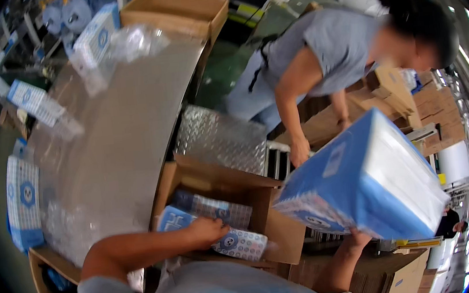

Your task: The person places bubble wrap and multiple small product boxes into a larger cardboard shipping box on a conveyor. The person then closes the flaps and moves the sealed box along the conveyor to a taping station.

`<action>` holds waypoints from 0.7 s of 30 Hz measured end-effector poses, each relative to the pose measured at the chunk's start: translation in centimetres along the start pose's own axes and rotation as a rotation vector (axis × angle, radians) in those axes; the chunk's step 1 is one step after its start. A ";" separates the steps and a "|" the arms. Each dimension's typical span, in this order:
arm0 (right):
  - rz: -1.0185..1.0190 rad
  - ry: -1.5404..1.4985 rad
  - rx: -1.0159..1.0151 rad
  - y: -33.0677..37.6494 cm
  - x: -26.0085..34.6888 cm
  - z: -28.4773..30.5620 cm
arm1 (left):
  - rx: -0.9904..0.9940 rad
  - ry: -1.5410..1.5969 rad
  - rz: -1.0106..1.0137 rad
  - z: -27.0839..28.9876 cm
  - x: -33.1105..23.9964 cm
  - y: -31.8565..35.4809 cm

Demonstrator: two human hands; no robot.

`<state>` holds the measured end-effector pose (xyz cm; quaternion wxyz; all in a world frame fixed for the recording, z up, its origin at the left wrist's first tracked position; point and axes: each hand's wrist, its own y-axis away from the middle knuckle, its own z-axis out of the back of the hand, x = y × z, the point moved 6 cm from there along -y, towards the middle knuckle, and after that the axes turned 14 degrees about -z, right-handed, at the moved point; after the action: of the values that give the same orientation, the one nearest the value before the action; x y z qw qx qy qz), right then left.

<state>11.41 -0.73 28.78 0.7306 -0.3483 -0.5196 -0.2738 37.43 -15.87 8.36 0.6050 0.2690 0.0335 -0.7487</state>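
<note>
My left hand (207, 232) reaches into an open cardboard box (283, 216), its fingers curled on a small blue-and-white patterned package (240, 244). Beside it in the same box lies another patterned package (221, 211). At the right, my right hand (360, 240) grips the lower edge of a large blue-and-white wrapped pack (360, 184), which is tilted in the air. Most of that hand's fingers are hidden by the pack.
A metal table (118, 136) stretches away at the left, with packages (24, 196) and clear plastic film (136, 42) along its edges. An open carton (172, 9) stands at its far end. A co-worker (333, 48) bends over flattened cardboard (323, 116) just beyond the large pack.
</note>
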 end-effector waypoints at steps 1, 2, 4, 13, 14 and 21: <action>0.016 0.022 0.084 0.8 -0.3 -1.1 | 0.177 -0.028 0.024 -5.5 0.1 -2.9; 0.043 0.032 0.181 1.5 -0.9 -2.6 | 0.264 -0.011 0.041 -8.1 0.6 -4.9; 0.101 0.073 0.386 2.6 -1.3 -7.0 | 0.294 -0.005 0.043 -9.2 2.2 -8.1; 0.367 0.743 0.795 6.0 -19.8 -29.0 | 0.064 0.127 0.374 -9.6 8.2 -8.8; 0.410 0.786 0.776 6.5 -22.4 -30.3 | 0.099 0.181 0.399 -9.1 7.9 -8.2; 0.291 0.856 0.941 8.2 -31.5 -34.2 | -0.735 0.417 0.398 4.7 6.3 10.8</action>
<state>27.34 -21.65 -10.46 0.9771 0.0817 -0.1944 -0.0299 44.92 -26.06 12.56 0.7725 0.1826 0.3652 -0.4864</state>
